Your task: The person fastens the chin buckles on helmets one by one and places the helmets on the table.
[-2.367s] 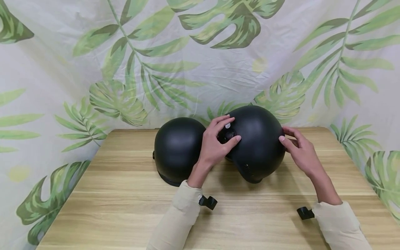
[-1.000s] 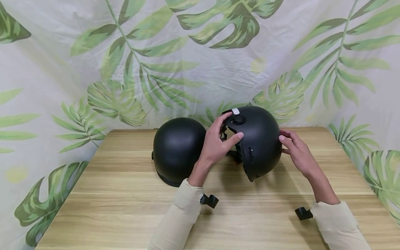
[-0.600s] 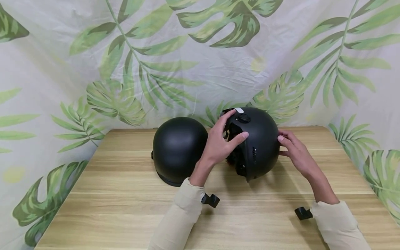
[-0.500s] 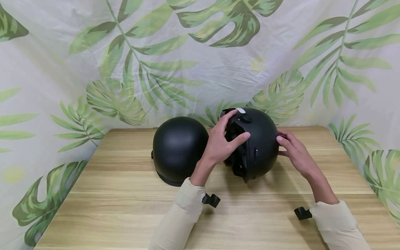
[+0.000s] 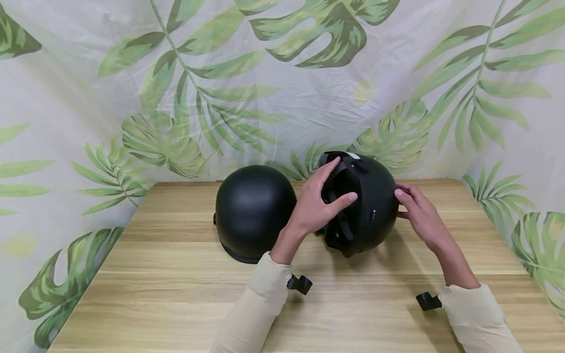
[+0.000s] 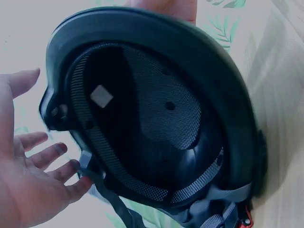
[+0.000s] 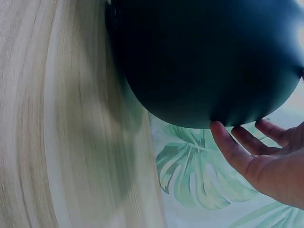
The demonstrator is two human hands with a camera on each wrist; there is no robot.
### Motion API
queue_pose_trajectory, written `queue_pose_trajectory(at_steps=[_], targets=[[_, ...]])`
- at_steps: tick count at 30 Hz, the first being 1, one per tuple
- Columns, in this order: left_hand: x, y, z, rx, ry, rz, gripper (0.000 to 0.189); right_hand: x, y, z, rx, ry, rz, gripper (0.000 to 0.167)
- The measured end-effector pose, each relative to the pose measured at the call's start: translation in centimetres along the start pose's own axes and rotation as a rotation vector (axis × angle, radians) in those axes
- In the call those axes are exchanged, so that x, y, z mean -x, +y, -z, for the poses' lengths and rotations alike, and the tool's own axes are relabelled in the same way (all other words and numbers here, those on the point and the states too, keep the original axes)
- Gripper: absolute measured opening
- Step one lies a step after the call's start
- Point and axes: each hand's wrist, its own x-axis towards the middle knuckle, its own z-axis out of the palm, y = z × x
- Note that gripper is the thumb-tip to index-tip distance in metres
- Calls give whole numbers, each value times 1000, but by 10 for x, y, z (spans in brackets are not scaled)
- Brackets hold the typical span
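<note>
A matte black helmet (image 5: 377, 201) is tipped on its side at the back right of the table, its opening turned left. At its open side, my left hand (image 5: 315, 203) spreads thumb and fingers. The left wrist view shows the mesh-lined inside (image 6: 171, 95), with those fingertips at a buckle on the chin strap (image 6: 111, 197) and the thumb apart from the rim. On the opposite side, extended fingertips of my right hand (image 5: 421, 211) touch the smooth shell (image 7: 204, 66). Whether the table bears the helmet's weight, I cannot tell.
A second black helmet (image 5: 253, 211) stands dome up just left, partly behind my left hand. The wooden table (image 5: 176, 304) ends at a leaf-patterned cloth (image 5: 238, 98) hanging behind. Small black mounts stick out at both sleeves, such as the left mount (image 5: 300, 284).
The right helmet has turned between my hands, from its rounded shell facing me to its opening showing more on the left. My left hand has shifted slightly right; the other helmet has stayed put.
</note>
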Motion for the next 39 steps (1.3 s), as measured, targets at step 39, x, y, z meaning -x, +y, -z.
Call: queue_pose_trajectory(at_steps=[39], targets=[[5, -33, -7, -162, -21, 211, 76, 8, -4, 38, 127, 249, 105, 46]])
